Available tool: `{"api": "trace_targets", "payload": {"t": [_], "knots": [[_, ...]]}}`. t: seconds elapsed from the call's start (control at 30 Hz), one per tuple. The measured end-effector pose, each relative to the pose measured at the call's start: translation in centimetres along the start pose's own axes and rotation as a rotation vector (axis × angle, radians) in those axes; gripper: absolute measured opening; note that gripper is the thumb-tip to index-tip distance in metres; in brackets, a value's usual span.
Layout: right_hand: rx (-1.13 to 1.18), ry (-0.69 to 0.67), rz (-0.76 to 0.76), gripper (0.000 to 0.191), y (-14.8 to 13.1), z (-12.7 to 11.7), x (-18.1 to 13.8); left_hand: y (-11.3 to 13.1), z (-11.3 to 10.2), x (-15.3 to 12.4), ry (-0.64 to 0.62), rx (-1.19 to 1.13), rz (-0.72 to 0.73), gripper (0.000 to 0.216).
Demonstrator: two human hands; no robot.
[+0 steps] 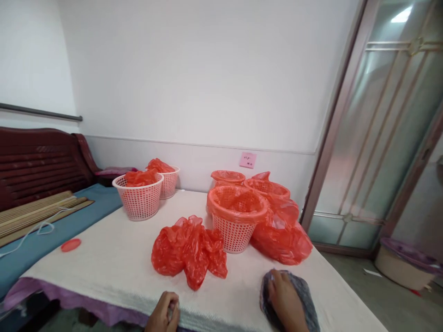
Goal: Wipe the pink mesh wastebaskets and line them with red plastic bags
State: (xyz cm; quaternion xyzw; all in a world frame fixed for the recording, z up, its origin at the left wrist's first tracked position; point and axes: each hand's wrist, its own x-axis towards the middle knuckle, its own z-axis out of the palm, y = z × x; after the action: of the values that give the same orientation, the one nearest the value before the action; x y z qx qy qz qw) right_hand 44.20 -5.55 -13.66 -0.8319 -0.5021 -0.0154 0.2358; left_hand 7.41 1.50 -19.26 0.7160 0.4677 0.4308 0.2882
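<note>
Resting on dark bundle [306,295]: right hand [285,295]; can't tell if pinching.
Left hand [164,311] curls loosely closed at table edge [114,290]; handwriting [247,157] on pink note [248,161] illegible.

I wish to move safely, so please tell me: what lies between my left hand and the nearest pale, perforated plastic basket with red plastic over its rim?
Crumpled red plastic film lies between your left hand and the basket, as the head view shows.

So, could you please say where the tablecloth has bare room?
Between the red disc and the crumpled red bag, and behind that bag toward the wall. Crowded: right rear, with bag-lined baskets; front right, the right hand on a dark bundle.
</note>
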Motion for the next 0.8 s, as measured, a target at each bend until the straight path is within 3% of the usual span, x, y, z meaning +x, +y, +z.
{"api": "trace_targets", "payload": {"t": [0.03, 0.13, 0.2, 0.3, 0.37, 0.5, 0.63, 0.8], "knots": [[0.158, -0.055, -0.008, 0.038, -1.7, 1.1, 0.0, -0.2, 0.0, 0.3, 0.041, -0.033, -0.049, 0.025], [0.323, -0.175, -0.049, 0.035, -6.7, 5.0, -0.1, -1.1, -0.1, 1.5, 0.157, -0.045, -0.128, 0.030], [0.376, -0.228, -0.062, 0.033, -9.4, 7.5, -0.1, -1.2, -0.1, 2.9, 0.228, 0.066, -0.091, 0.038], [0.423, -0.259, -0.035, 0.039, -12.0, 10.5, 0.4, 0.4, 0.1, 6.3, 0.239, 0.244, -0.018, 0.060], [0.432, -0.263, -0.004, 0.045, -12.9, 11.9, 1.0, 2.1, 0.6, 9.1, 0.180, 0.292, -0.016, 0.071], [0.446, -0.280, 0.043, 0.049, -13.1, 13.6, 2.6, 3.6, 2.4, 13.5, -0.159, 0.554, -0.145, 0.090], [0.490, -0.306, 0.040, 0.043, -12.4, 14.3, 4.6, 1.1, 3.6, 14.4, -0.298, 0.599, -0.163, 0.068], [0.596, -0.273, -0.037, 0.036, -13.6, 15.0, 8.3, -1.6, 3.2, 12.3, -0.316, 0.596, -0.044, 0.038]]}}
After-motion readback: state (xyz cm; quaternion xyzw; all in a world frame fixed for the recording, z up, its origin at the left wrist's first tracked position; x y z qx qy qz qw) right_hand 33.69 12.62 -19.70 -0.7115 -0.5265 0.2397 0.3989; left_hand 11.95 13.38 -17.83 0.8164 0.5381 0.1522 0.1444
